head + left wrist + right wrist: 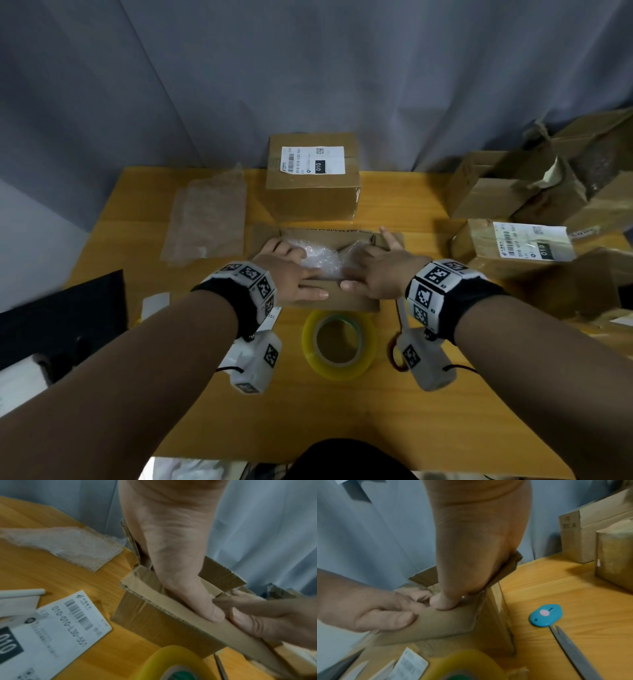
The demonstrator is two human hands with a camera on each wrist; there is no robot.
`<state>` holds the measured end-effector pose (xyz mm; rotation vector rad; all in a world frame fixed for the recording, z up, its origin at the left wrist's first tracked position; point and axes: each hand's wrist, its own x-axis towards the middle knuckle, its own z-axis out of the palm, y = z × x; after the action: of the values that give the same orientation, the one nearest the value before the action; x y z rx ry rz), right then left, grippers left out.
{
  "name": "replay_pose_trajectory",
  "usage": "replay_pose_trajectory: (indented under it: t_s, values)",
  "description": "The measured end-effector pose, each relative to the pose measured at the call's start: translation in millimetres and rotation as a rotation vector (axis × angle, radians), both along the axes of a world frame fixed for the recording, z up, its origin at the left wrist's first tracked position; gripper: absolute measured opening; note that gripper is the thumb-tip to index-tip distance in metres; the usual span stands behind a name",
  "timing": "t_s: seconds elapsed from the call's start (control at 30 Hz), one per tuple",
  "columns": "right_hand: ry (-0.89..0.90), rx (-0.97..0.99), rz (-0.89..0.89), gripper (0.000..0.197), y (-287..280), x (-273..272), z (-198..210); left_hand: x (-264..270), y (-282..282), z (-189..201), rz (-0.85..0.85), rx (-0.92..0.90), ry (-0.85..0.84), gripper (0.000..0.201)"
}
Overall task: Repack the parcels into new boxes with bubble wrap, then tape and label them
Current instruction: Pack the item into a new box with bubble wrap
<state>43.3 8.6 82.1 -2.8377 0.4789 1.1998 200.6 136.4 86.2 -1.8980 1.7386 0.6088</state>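
An open cardboard box (394,240) sits mid-table with bubble wrap (317,260) inside it. My left hand (291,274) and right hand (375,270) lie flat over the opening, side by side, fingers straight and reaching into the box onto the wrap. Both thumbs press on the near flap (335,301). In the left wrist view my left hand (180,563) has its thumb on the flap's edge (154,596), with the right hand (267,618) alongside it. The right wrist view shows my right hand (476,561) pressing the same flap (440,623).
A tape roll (339,344) lies just in front of the box. Scissors (573,650) and a blue cutter (546,615) lie at its right, and a loose label (56,626) and a bubble wrap sheet (209,219) at its left. A sealed labelled box (313,178) stands behind, with more parcels (513,246) on the right.
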Motion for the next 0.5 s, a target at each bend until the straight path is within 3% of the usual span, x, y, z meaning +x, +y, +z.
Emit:
replay_pose_trajectory:
  t_s: [0.1,0.2,0.37,0.43,0.5]
  values:
    - [-0.210,-0.008,-0.042,0.063,0.2,-1.4,6.0,2.8,-0.3,4.1,-0.020,-0.109,0.038,0.072]
    - [-0.432,-0.097,-0.079,0.058,6.5,-4.3,4.3,7.5,6.1,-0.9,0.021,-0.187,0.033,0.086]
    - [-0.304,-0.035,-0.166,0.066,8.6,-1.4,-0.9,9.3,4.9,-10.4,0.054,0.024,-0.029,0.089]
    - [-0.287,-0.005,-0.183,0.066,6.3,3.4,3.4,13.8,-1.3,-4.2,0.071,0.005,0.033,0.086]
    - [-0.386,0.011,-0.223,0.062,4.6,6.3,10.9,20.0,-3.3,4.2,0.096,-0.102,0.069,0.081]
